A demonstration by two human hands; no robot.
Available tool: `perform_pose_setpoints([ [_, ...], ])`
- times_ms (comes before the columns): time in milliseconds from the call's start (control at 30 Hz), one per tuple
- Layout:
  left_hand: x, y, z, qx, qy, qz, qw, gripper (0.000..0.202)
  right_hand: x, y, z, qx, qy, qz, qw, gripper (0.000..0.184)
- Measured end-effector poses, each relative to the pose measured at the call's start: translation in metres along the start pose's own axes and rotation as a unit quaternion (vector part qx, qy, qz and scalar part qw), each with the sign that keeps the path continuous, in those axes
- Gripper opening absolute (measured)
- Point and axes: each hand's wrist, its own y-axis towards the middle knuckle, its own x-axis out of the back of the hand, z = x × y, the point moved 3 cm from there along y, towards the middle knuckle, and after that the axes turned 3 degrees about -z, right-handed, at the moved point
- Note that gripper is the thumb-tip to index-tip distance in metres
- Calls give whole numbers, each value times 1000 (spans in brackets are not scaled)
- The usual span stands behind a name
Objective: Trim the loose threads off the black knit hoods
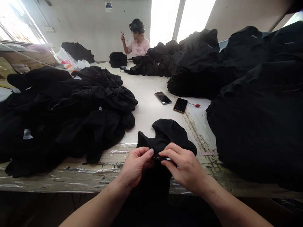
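A black garment (171,134) lies partly on the table's front edge and hangs down toward me. My left hand (139,164) pinches its edge between thumb and fingers. Close beside it, my right hand (181,162) is closed with its fingertips on the same edge. A thin light line runs along the cloth between the hands. Something small and pale shows under the right fingers, too hidden to name. The garment's lower part drops into shadow below the table edge.
Heaps of black garments (71,110) lie left, with taller black stacks (258,119) right. Two phones (163,98) (180,105) and a red tag (197,105) lie mid-table. A tape measure (207,154) runs along the front. A person (139,47) is at the far end, one hand raised.
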Motion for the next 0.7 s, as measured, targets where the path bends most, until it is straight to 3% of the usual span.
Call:
perform_pose_setpoints([
  [167, 3, -2, 1, 4, -9, 2, 1000, 30, -2, -1, -2, 2, 25, -8, 1000, 15],
  [367, 0, -2, 4, 11, -12, -25, 1000, 30, 13, -4, 0, -86, 117, -143, 979, 13],
  [500, -5, 1, 7, -7, -14, -44, 999, 28, -10, -8, -2, -151, 103, -73, 980, 24],
  [600, -1, -1, -3, -101, 48, -97, 989, 25, -25, -10, -14, -228, 148, -41, 961, 9],
  [700, 2, -8, -20, -261, 181, -139, 938, 17, -26, -12, -25, -296, 283, -17, 912, 12],
])
